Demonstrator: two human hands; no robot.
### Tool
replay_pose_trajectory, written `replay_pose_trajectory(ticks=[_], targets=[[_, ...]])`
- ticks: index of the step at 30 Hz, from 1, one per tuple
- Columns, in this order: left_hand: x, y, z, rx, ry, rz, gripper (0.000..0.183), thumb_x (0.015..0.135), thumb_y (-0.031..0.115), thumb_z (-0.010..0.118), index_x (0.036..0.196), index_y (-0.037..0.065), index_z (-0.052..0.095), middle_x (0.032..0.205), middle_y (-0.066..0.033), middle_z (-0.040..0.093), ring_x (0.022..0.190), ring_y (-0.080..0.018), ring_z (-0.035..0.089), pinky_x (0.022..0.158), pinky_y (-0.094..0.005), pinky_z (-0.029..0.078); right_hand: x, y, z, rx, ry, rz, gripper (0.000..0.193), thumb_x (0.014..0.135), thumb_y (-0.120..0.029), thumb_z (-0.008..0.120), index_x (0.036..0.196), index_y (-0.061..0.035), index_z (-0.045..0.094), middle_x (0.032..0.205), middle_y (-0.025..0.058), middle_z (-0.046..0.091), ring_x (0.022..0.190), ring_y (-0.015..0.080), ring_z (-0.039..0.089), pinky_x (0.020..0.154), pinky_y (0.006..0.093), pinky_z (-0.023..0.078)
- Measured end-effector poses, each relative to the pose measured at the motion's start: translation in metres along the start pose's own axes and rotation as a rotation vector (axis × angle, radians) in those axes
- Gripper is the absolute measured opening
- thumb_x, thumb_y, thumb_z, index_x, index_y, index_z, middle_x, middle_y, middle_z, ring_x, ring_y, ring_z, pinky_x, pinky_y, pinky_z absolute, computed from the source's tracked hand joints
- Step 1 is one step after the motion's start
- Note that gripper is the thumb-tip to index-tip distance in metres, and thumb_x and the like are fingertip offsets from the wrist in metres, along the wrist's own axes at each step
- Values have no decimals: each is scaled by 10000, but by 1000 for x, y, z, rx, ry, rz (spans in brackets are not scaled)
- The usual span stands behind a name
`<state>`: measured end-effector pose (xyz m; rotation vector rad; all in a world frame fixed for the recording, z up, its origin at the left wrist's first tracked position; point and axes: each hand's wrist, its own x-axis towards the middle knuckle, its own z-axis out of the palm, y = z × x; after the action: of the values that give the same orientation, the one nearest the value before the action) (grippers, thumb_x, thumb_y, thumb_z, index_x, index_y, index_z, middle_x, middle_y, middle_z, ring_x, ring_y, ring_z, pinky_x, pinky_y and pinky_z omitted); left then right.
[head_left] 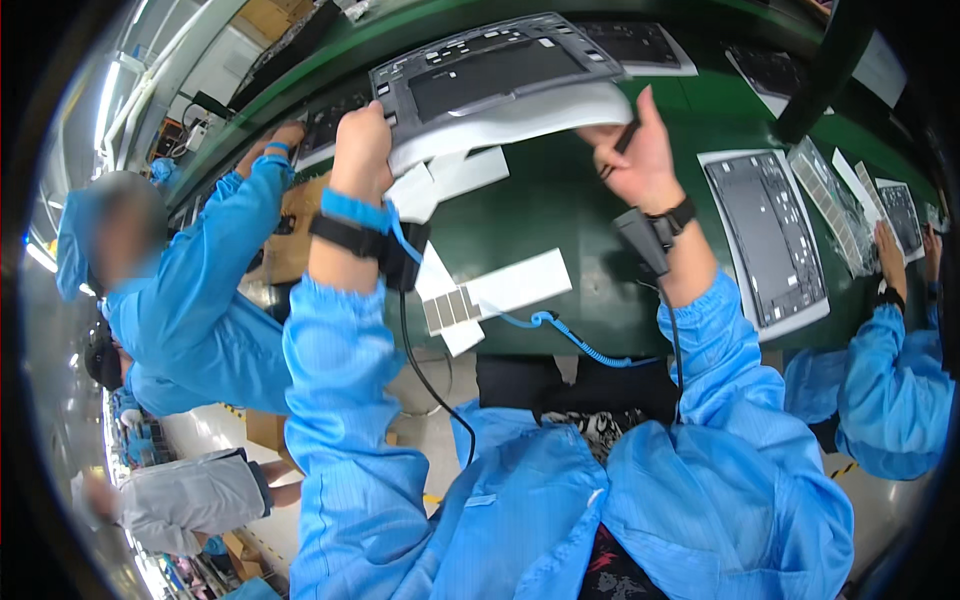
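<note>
A dark grey flat panel [500,75] with a large black rectangle and many small white pieces lies tilted on a curved white sheet [510,117] at the far side of the bench. My left hand [362,148] is closed on the left edge of the panel and sheet. Just off the sheet's right end, my right hand [640,155] is open, thumb raised and fingers apart. A small dark strip shows against its fingers; what it is I cannot make out. Both wrists wear black straps with small boxes, and the left also has a blue band.
White strips [525,283] and a grey-celled strip [452,310] lie on the green bench [600,320] beside a coiled blue cord [580,343]. Another dark panel [765,230] rests on white sheet to the right. Co-workers in blue sleeves [230,230] work on both sides.
</note>
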<state>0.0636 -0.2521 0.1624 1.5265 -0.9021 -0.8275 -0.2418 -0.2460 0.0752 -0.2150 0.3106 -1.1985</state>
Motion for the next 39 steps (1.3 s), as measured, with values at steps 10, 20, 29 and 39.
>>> replay_pose_trajectory(ticks=[10, 20, 29, 39], targets=[[-215, -134, 24, 276, -4, 175, 313, 965, 116, 427, 1190, -78, 526, 914, -182, 625, 835, -250, 609, 766, -374, 475, -178, -27, -72, -1263, 428, -389, 243, 842, -53, 691, 1036, 89, 660, 840, 72, 697, 746, 95, 615, 666, 226, 475], [-257, -152, -4, 750, -64, 648, 402, 883, 198, 620, 1240, 17, 588, 1323, -261, 468, 1219, -440, 437, 1034, -491, 355, -172, -28, -78, -2166, 638, -590, 249, 893, -227, 619, 872, 15, 677, 852, 139, 693, 756, 243, 656, 705, 348, 493], [-255, -182, -47, 988, -177, 612, 458, 912, 367, 609, 1339, 202, 578, 1484, -263, 330, 1369, -469, 300, 1110, -525, 252, -144, 97, -15, -1201, 71, -283, 347, 994, -347, 530, 897, -30, 633, 675, -33, 561, 619, 75, 541, 552, 272, 434], [-252, -188, -50, 979, -182, 606, 479, 892, 406, 625, 1327, 210, 584, 1469, -263, 344, 1360, -468, 303, 1090, -558, 264, -98, 169, -17, -1451, -100, -126, 198, 868, -167, 677, 864, 22, 616, 725, 22, 631, 645, 58, 598, 565, 216, 467]])
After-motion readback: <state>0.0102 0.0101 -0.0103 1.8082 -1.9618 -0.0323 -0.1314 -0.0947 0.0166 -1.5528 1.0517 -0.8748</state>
